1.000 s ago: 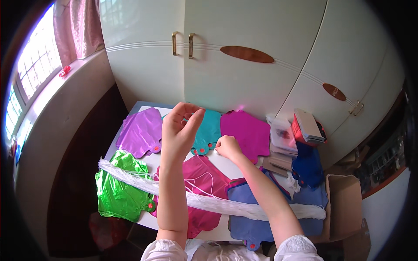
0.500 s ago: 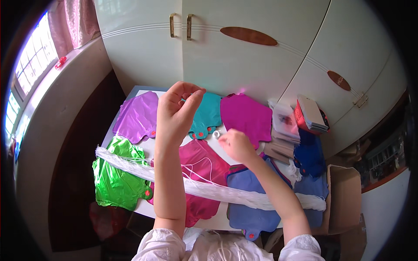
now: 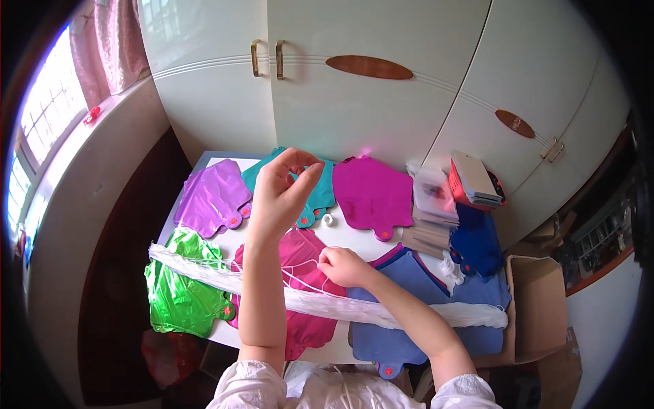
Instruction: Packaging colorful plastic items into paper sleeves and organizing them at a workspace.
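- Thin white string (image 3: 300, 269): fine, looping strands over the pink foil balloon (image 3: 306, 273).
- Left hand (image 3: 281, 194), raised above that balloon, fingertips pinched together.
- Right hand (image 3: 343, 266), at the balloon's right edge, fingers curled closed on the string.

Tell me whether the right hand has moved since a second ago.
Yes. The right hand has dropped toward the person, from beside the flat magenta foil balloon down to the white stringy bundle.

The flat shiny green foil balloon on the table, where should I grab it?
Probably pinch the flat shiny green foil balloon by its narrow neck tab, at its lower right corner near the table's front edge, coming from the front. The wide body lies flat, partly under the long white string bundle, offering little to grip.
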`<act>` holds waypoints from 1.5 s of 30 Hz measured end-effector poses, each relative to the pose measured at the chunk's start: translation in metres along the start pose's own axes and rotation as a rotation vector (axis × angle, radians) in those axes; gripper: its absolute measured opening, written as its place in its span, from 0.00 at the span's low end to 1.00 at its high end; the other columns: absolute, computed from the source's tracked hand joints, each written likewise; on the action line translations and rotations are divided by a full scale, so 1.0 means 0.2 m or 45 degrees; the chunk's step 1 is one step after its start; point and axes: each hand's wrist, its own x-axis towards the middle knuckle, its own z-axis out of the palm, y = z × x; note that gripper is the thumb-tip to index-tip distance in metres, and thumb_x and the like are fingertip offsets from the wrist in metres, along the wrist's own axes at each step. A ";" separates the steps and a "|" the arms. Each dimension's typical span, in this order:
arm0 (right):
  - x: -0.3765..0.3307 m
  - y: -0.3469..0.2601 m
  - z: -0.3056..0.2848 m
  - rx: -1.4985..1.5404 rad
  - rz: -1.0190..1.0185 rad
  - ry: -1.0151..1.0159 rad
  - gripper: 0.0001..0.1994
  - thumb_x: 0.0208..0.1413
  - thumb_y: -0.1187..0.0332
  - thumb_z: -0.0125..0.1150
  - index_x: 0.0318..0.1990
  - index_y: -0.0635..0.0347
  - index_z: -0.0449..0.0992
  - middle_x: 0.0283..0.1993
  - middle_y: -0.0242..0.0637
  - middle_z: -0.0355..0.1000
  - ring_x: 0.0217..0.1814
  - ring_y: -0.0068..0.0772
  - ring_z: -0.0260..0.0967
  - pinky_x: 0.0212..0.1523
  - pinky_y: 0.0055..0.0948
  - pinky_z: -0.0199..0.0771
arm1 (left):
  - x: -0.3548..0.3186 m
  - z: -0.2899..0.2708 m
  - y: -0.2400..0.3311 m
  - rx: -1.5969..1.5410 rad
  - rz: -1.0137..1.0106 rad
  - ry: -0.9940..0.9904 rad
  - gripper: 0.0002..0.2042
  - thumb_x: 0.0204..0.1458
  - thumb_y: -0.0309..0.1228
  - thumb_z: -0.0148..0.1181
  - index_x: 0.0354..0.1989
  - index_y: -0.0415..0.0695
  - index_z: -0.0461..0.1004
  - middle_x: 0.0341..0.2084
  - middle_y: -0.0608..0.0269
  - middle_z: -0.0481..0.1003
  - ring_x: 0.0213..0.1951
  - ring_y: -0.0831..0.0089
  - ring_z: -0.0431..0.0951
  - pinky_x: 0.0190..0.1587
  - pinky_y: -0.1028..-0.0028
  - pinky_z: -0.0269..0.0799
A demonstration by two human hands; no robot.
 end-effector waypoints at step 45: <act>-0.49 0.10 -0.72 0.528 -0.196 0.745 0.10 0.56 0.65 0.50 0.31 0.62 0.71 0.23 0.28 0.66 0.27 0.21 0.65 0.29 0.23 0.65 | -0.12 0.21 0.18 -0.364 0.035 -0.715 0.05 0.54 0.24 0.51 0.30 0.35 0.71 0.25 0.66 0.71 0.30 0.81 0.67 0.33 0.80 0.63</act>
